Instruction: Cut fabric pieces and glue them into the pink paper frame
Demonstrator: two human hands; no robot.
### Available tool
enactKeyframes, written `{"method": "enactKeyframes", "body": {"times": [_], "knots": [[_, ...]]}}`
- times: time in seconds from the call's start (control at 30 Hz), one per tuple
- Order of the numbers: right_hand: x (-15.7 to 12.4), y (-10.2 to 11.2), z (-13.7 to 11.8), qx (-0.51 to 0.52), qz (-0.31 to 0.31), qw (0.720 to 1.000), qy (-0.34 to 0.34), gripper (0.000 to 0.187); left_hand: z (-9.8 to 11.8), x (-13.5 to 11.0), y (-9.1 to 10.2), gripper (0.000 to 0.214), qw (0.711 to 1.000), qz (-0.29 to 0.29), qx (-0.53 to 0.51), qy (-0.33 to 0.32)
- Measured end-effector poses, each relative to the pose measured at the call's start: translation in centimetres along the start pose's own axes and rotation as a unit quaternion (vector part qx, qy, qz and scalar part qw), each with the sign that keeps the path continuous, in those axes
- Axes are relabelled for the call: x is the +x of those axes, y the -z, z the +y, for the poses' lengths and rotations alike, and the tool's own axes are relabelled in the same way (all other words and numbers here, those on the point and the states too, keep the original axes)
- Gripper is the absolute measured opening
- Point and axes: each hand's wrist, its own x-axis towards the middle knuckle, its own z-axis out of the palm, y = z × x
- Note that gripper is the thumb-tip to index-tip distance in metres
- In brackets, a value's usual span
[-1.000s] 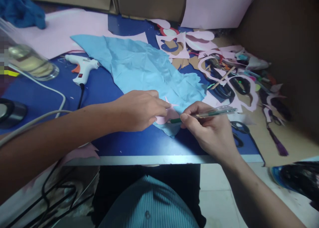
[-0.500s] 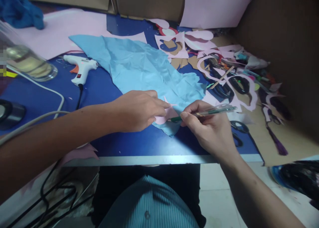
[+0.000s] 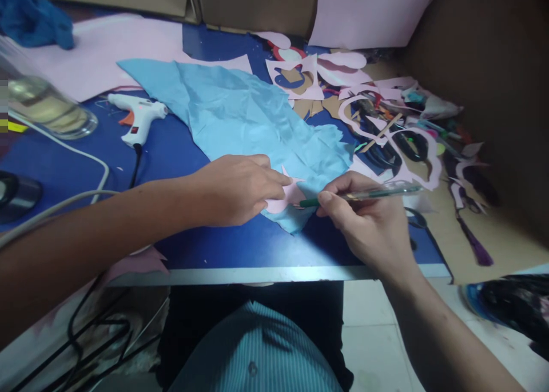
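— What's under your fingers?

— A pink cutout. It lies on the near tip of the light blue sheet, close to the front edge of the blue table. My left hand rests on it with the fingers half curled and the forefinger stretched out. The tips press the paper flat against the sheet.

— And the other hand?

— My right hand is closed round a green pen. Thumb and forefinger pinch the barrel low down, and its point touches the cutout's right edge. The barrel slants away to the right.

— What lies around you?

— The blue sheet runs wrinkled up and to the left. A white glue gun lies just left of it, its black cord trailing toward me. A glass jar stands at the far left. On the right is a heap of pink offcuts. Black scissors show just past my right knuckles, partly hidden.
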Motion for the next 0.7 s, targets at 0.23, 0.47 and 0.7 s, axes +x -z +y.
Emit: {"method": "enactKeyframes", "body": {"times": [0.23, 0.47, 0.7], "knots": [[0.13, -0.51, 0.00, -0.019, -0.020, 0.999, 0.019, 0.019, 0.02, 0.07, 0.08, 0.038, 1.000, 0.004, -0.009, 0.005], [0.34, -0.12, 0.05, -0.013, -0.005, 1.000, 0.008, 0.021, 0.02, 0.01, 0.04, 0.039, 1.000, 0.002, -0.009, 0.006], [0.20, -0.34, 0.02, -0.018, -0.013, 1.000, 0.016, 0.019, 0.04, 0.05, 0.08, 0.033, 1.000, 0.006, -0.020, 0.002]]}}
